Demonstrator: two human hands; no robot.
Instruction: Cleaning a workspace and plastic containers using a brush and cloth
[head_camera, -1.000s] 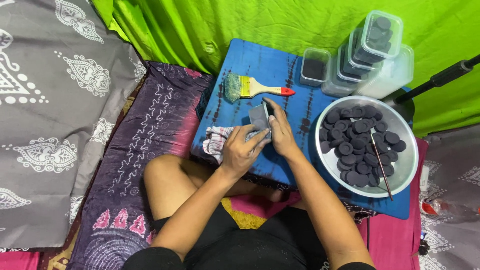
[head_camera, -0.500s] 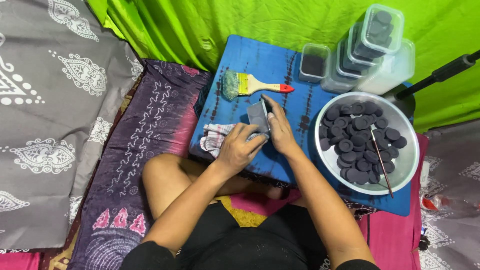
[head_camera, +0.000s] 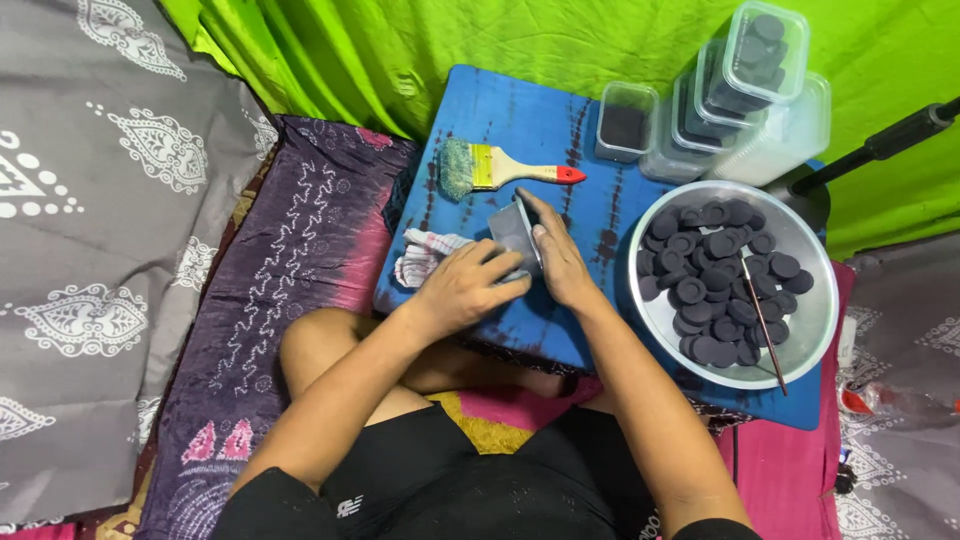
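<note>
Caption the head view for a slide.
Both hands, left hand and right hand, grip a small grey container beside a bowl.

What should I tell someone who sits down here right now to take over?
Left hand and right hand: both grip a small clear plastic container on the blue board.
Nearby: striped cloth by the left hand, paintbrush above.
Metal bowl at right holds many dark round discs and a thin stick.
Done: stacked containers hold discs.
Left: the bowl is full of discs.
</note>
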